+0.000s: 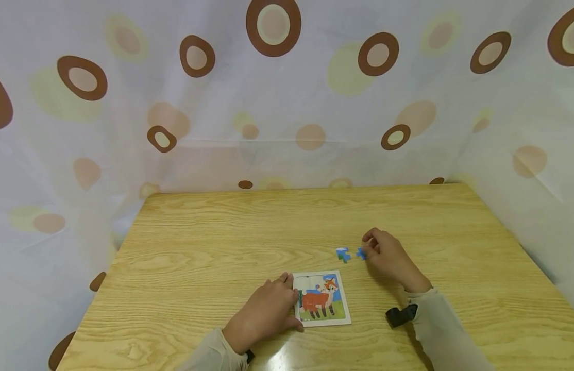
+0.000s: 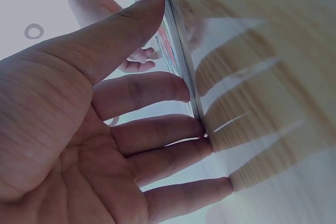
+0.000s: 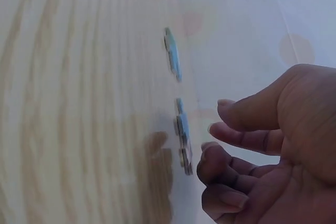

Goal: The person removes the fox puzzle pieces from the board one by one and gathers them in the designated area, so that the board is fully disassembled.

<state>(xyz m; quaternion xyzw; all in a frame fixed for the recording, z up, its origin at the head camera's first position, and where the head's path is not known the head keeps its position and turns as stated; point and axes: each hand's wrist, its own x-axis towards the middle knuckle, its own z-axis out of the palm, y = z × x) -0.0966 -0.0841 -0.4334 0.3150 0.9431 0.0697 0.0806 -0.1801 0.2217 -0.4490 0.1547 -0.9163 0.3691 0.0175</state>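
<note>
A square picture puzzle (image 1: 332, 310) with a white frame lies on the table, showing a red fox-like animal. A pale gap shows in its upper left part. My left hand (image 1: 268, 309) rests along the puzzle's left side, thumb near the lower left corner; in the left wrist view the fingers of this hand (image 2: 131, 145) are nearly straight. Beyond the puzzle lie two loose pieces: a blue-and-green one (image 1: 343, 254) and a blue one (image 1: 360, 253) partly covered by my right hand (image 1: 384, 255). Loosely bent fingers of the right hand (image 3: 262, 150) hover beside that piece (image 3: 184, 136), apart from it.
The wooden table (image 1: 222, 221) stretches out on both sides of the hands. A spotted pale curtain (image 1: 277, 103) rises behind it and at its sides. A dark wrist device (image 1: 401, 315) sits on the right cuff.
</note>
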